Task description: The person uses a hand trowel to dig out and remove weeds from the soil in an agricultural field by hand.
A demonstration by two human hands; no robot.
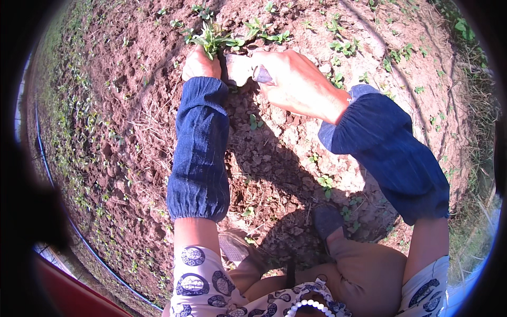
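Note:
My left hand [201, 65] is closed around a bunch of leafy green plants [212, 39], whose leaves stick out above the fingers. Whether their roots are still in the soil is hidden by the hand. Close beside it, my right hand [289, 76] grips a small digging tool with a broad, flat metal blade [238, 69]. The blade glints in the sun and reaches toward the left hand at soil level. Most of the handle lies hidden inside the right fist. Blue denim sleeve covers wrap both forearms.
Dry, cloddy brown soil [269, 137] with scattered seedlings [326, 182] lies under my arms. My shoes, one of them a dark shoe [327, 221], stand near the lower edge. A thin blue hose [79, 232] curves along the left, and grass [478, 142] borders the right.

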